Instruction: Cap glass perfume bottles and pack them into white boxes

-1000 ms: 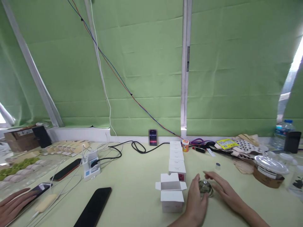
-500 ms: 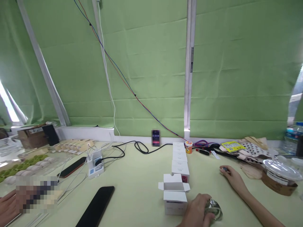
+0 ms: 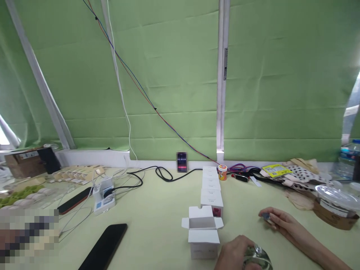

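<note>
My left hand [image 3: 232, 253] is closed round a shiny, see-through ring that looks like a roll of clear tape [image 3: 258, 255], low in the view. Just left of that hand stands a small white box [image 3: 204, 250] with its lid flap up and side flaps spread. Behind it several closed white boxes [image 3: 211, 197] run in a row toward the wall. Over to the right, my right hand [image 3: 284, 221] pinches a small bluish-grey piece [image 3: 265, 216] just above the table; its exact kind is too small to make out.
A black phone [image 3: 104, 245] lies front left, near a power strip [image 3: 104, 198] with cables. An orange tub [image 3: 222, 173] stands by the row's far end. To the right are a lidded clear bowl [image 3: 336, 202] and cloths [image 3: 303, 179]. At far left are egg trays [image 3: 22, 195].
My right hand now sits lower in the view, with its small piece showing more plainly. My left hand and the tape roll have shifted slightly down and right. The view itself has moved a little.
</note>
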Tool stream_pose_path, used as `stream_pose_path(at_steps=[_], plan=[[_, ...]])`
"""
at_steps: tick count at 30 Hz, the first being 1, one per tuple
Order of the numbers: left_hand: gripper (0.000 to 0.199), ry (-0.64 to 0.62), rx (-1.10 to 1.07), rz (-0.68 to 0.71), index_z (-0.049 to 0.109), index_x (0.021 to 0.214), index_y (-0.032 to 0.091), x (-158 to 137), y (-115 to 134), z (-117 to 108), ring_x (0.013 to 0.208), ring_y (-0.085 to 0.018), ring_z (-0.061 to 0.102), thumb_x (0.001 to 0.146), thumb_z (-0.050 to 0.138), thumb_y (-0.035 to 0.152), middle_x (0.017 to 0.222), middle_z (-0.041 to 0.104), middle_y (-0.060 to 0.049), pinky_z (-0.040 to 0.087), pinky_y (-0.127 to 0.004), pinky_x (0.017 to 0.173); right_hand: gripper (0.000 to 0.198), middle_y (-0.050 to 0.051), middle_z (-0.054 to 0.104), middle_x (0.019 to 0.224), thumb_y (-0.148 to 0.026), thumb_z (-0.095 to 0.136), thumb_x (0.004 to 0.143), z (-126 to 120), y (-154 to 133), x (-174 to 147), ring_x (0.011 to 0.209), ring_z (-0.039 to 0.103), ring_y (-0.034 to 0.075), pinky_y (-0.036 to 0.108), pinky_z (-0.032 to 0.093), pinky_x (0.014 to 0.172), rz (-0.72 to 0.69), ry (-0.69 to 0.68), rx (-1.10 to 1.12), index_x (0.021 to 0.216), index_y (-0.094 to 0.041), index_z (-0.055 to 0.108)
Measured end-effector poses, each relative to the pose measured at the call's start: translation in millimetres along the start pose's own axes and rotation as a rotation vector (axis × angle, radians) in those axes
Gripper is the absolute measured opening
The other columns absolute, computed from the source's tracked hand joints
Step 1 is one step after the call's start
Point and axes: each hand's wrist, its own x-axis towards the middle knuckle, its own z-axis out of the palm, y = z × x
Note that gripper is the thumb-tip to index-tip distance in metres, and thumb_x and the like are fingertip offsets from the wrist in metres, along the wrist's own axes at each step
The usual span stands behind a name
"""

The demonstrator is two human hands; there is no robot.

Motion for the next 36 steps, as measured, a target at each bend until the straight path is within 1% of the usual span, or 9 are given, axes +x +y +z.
stream_pose_path(at_steps=[6,11,15,18,24,27,30,33,36], plan=[[0.036,0.030,0.029,0.165,0.061,0.106,0.019,-7,11,-5,0.087,-0.022,0.063,0.070,0.064,0.017,0.098,0.068,-0.006,0.049,-0.030,0.078,0.033,0.003,0.065,0.077,-0.051,0.058,0.082,7,-18,-9,0.070,0.059,0.019,0.029,0.048,0.065,-0.015,-0.111,-0.276,0.088,-0.020,0.069],[0.037,0.029,0.073,0.225,0.059,0.108,0.020,-10,18,-8,0.090,-0.021,0.062,0.072,0.061,0.014,0.100,0.066,-0.006,0.048,-0.029,0.081,0.033,0.003,0.064,0.076,-0.048,0.050,0.089,25,-28,-14,0.072,0.058,0.020,0.029,0.047,0.066,-0.186,-0.250,-0.637,0.076,-0.021,0.065],[0.033,0.039,0.089,0.229,0.058,0.108,0.021,-13,23,-10,0.089,-0.021,0.060,0.075,0.059,0.015,0.099,0.064,-0.006,0.047,-0.029,0.082,0.028,0.005,0.064,0.086,-0.041,0.046,0.092,36,-26,-19,0.078,0.061,0.020,0.031,0.049,0.072,-0.329,-0.336,-0.773,0.085,-0.025,0.068],[0.035,0.054,0.080,0.212,0.058,0.110,0.021,-14,24,-10,0.091,-0.020,0.059,0.076,0.058,0.013,0.101,0.063,-0.005,0.046,-0.029,0.082,0.023,0.004,0.066,0.088,-0.041,0.049,0.091,37,-25,-20,0.081,0.063,0.021,0.030,0.049,0.072,-0.342,-0.297,-0.798,0.094,-0.026,0.067],[0.039,0.074,-0.009,0.165,0.060,0.113,0.020,-14,26,-12,0.096,-0.019,0.058,0.075,0.057,0.008,0.104,0.064,-0.005,0.044,-0.029,0.088,0.029,0.006,0.067,0.090,-0.043,0.043,0.093,15,-16,-10,0.083,0.064,0.022,0.032,0.050,0.075,-0.348,0.014,-0.860,0.093,-0.023,0.064],[0.040,0.102,-0.071,0.136,0.060,0.115,0.022,-14,30,-13,0.101,-0.019,0.057,0.078,0.054,0.009,0.107,0.064,-0.004,0.042,-0.029,0.091,0.026,0.006,0.067,0.090,-0.041,0.046,0.091,6,-9,-6,0.083,0.065,0.024,0.035,0.051,0.074,-0.353,-0.055,-1.005,0.093,-0.025,0.067],[0.037,0.131,-0.107,0.097,0.060,0.115,0.022,-15,32,-13,0.102,-0.019,0.056,0.081,0.053,0.012,0.107,0.063,-0.004,0.042,-0.030,0.092,0.025,0.009,0.068,0.099,-0.040,0.051,0.089,4,-11,-7,0.089,0.064,0.027,0.039,0.050,0.077,-0.465,-0.048,-1.141,0.103,-0.027,0.067],[0.034,0.142,-0.127,0.085,0.060,0.115,0.021,-16,33,-14,0.103,-0.019,0.056,0.083,0.053,0.014,0.108,0.063,-0.004,0.041,-0.030,0.093,0.026,0.009,0.068,0.090,-0.036,0.044,0.093,12,-25,-13,0.084,0.064,0.024,0.035,0.049,0.073,-0.552,-0.048,-1.162,0.094,-0.025,0.067],[0.031,0.145,-0.135,0.089,0.059,0.115,0.022,-15,31,-13,0.104,-0.018,0.056,0.085,0.053,0.016,0.110,0.063,-0.004,0.041,-0.029,0.093,0.021,0.005,0.069,0.078,-0.028,0.044,0.093,29,-35,-23,0.071,0.066,0.020,0.028,0.047,0.064,-0.436,-0.179,-1.199,0.085,-0.024,0.063]])
